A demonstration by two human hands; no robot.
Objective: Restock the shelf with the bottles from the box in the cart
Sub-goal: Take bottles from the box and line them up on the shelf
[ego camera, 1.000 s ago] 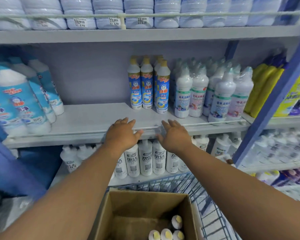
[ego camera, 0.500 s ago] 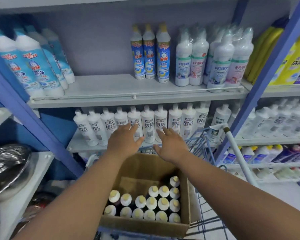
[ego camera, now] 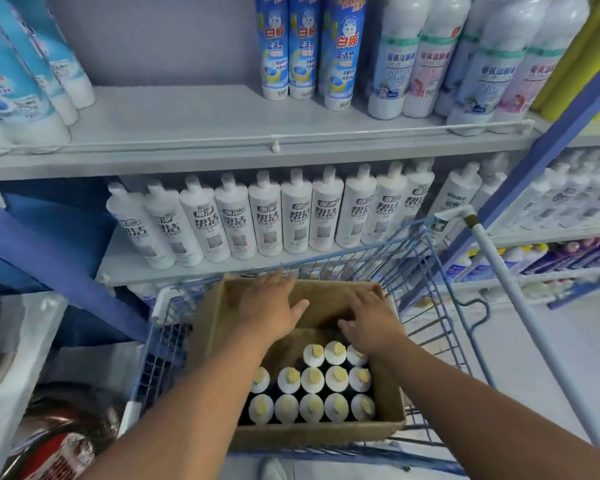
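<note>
An open cardboard box (ego camera: 326, 436) sits in a blue wire cart (ego camera: 426, 271). Several bottles with white shoulders and yellow caps (ego camera: 312, 379) stand upright in its near half. My left hand (ego camera: 271, 308) hovers palm down over the box's far, bare part, fingers spread and holding nothing. My right hand (ego camera: 369, 323) reaches down with straight fingers over the far right bottles; whether it touches them I cannot tell. On the grey shelf (ego camera: 194, 140) above stand three blue-labelled bottles (ego camera: 305, 46) with bare shelf to their left.
A row of white bottles (ego camera: 264, 216) fills the lower shelf behind the cart. White and pastel bottles (ego camera: 465, 57) crowd the upper shelf's right, light-blue ones (ego camera: 25, 74) its left. The cart's white handle (ego camera: 520, 303) slants at right. A blue upright (ego camera: 548, 150) divides the shelving.
Both hands have dropped from the upper shelf's front edge down into the box. My view has tilted downward, bringing the whole box and its bottles into sight.
</note>
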